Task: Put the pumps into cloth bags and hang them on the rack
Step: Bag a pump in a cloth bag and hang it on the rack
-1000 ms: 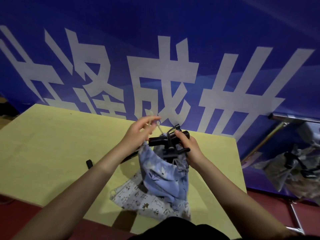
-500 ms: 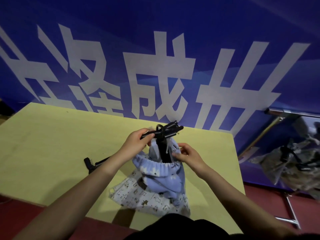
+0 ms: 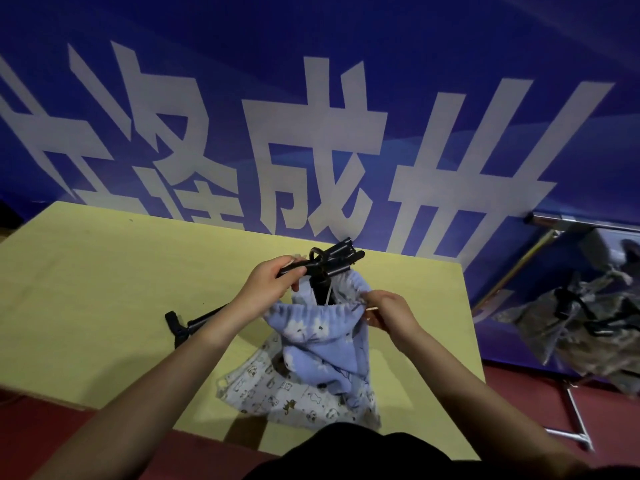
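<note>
bench: yellow top carrying everything I work on; a blue banner stands behind it.
rack: off to my right past the bench edge, well apart from my hands, with grey bags already hanging on it.
printed bag: lies flat at the near edge, under the blue one.
blue bag: stands between my hands, mouth up and gathered round the pump's shaft.
pump: upright in the blue bag, long axis near vertical, body hidden inside; the crossbar handle sticks out on top, running left to right and tipped up toward the banner.
second pump: lies on the bench to my left, partly behind my forearm.
left hand: my grip is clamped on the handle's left end, so the pump hangs straight below it.
right hand: fingers pinch the drawstring at the bag's right rim, nearer the mouth than the left.
next move: I judge the pump must sink straight down along its axis before the cord can close over the handle.
</note>
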A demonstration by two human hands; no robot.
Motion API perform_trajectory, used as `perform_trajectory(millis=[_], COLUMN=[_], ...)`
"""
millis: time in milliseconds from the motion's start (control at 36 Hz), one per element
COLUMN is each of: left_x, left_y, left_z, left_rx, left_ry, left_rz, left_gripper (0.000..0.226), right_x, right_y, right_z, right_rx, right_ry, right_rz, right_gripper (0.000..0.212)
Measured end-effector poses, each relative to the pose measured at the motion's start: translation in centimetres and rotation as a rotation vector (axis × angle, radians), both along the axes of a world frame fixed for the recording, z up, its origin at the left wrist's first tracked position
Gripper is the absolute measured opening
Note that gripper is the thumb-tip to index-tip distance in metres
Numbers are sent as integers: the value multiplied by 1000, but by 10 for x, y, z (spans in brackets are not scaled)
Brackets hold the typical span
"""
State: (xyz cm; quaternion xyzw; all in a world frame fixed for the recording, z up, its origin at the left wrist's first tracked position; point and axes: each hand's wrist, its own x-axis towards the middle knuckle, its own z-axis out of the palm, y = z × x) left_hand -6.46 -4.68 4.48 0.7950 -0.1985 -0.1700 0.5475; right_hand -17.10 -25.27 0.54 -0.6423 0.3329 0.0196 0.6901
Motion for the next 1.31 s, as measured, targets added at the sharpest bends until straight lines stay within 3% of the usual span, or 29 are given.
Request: perform_trajectory(millis=[139, 306, 389, 472, 583, 694, 861, 1000, 1222, 1306], left_x=[-1, 0, 5, 5, -3, -5, -3, 1, 6, 4], left_y=[5, 10, 17, 19, 17, 8, 0, 0, -2, 1], left_z=[9, 23, 23, 28, 42, 50, 50, 53, 59, 58], left_rx=[-105, -203, -279, -387, -393, -406, -329, -272, -166, -169], left_ry=[38, 53, 112, 196, 199, 213, 171, 143, 73, 80], left_rz=[38, 132, 190, 245, 198, 155, 58, 71, 43, 0], left_gripper=[19, 11, 20, 20, 20, 18, 10, 9, 16, 16], right_x=[11, 15, 15, 15, 18, 31, 43, 38, 41, 41], right_y=[-10, -26, -37, -43, -38, -23, -5, -3, 17, 17], right_z=[28, 46, 52, 64, 76, 83, 96, 100, 129, 123], right_rx=[8, -528, -611, -519, -10, 363, 132, 185, 207, 32], right_ry=[-40, 10, 81, 72, -146, -307, -404, -525, -669, -672], right_rz=[-27, 182, 182, 139, 50, 28, 80, 110, 83, 76], right_gripper=[14, 28, 29, 27, 17, 27, 32, 13, 17, 19])
